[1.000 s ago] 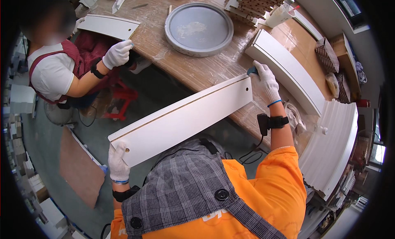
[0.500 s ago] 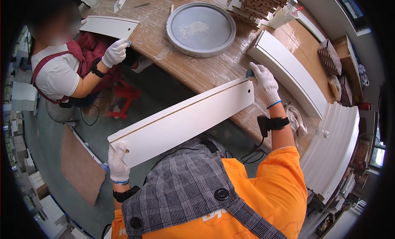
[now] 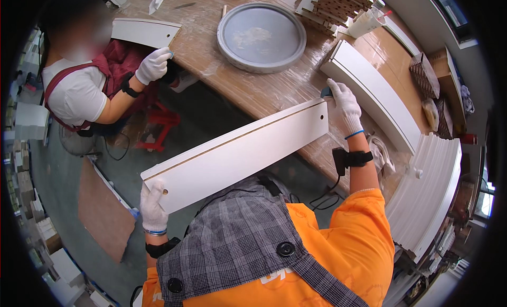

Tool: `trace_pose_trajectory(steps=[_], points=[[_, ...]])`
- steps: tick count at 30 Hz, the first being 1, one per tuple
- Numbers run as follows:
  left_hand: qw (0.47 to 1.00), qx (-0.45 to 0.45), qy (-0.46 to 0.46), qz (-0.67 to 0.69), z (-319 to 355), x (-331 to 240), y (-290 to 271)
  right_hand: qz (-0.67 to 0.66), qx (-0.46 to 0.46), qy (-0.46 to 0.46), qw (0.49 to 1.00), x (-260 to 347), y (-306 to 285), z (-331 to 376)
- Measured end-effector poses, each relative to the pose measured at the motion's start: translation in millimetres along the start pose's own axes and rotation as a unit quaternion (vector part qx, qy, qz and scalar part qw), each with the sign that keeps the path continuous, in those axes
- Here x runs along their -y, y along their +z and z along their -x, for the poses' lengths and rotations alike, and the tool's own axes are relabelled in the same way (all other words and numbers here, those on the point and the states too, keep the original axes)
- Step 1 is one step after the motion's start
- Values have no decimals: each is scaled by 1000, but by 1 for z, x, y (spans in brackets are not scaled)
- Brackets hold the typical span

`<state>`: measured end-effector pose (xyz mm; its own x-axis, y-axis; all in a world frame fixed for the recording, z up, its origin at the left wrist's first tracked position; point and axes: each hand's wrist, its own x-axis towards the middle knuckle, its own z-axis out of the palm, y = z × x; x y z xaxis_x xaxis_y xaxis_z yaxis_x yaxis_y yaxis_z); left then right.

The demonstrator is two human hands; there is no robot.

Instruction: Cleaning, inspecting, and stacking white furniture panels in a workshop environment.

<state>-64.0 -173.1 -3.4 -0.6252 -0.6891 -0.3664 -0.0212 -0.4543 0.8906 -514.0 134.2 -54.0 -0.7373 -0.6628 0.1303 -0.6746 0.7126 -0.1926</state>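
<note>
Long white board (image 3: pixel 237 154) held level across the person's chest, its far end over the edge of the wooden table (image 3: pixel 264 90). Left hand (image 3: pixel 153 206), gloved, grips the near end, fingers wrapped round the edge. Right hand (image 3: pixel 344 105), gloved, fingers curled on the far end; round grey tray (image 3: pixel 261 36) lies beyond
</note>
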Motion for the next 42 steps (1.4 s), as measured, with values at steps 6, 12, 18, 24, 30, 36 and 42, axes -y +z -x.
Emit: trace_pose_trajectory(steps=[6,12,18,24,30,36,42], points=[[1000,20,0,-7,0,-4,9,-9,17,3,1000,1,-1,1],[997,-20,-11,-75,3,-9,11,-153,-13,-51,987,80,-17,-12],[999,31,-28,-31,6,-25,16,-367,41,-214,904,222,-37,-13],[998,59,-16,-33,20,-36,23,-390,130,-311,857,326,-63,-1],[991,73,-26,-104,27,-46,22,-327,97,-372,864,359,-65,5],[995,70,6,-75,29,-45,26,-293,67,-393,869,359,-67,5],[993,85,21,-84,31,-48,27,-271,69,-396,874,359,-74,5]])
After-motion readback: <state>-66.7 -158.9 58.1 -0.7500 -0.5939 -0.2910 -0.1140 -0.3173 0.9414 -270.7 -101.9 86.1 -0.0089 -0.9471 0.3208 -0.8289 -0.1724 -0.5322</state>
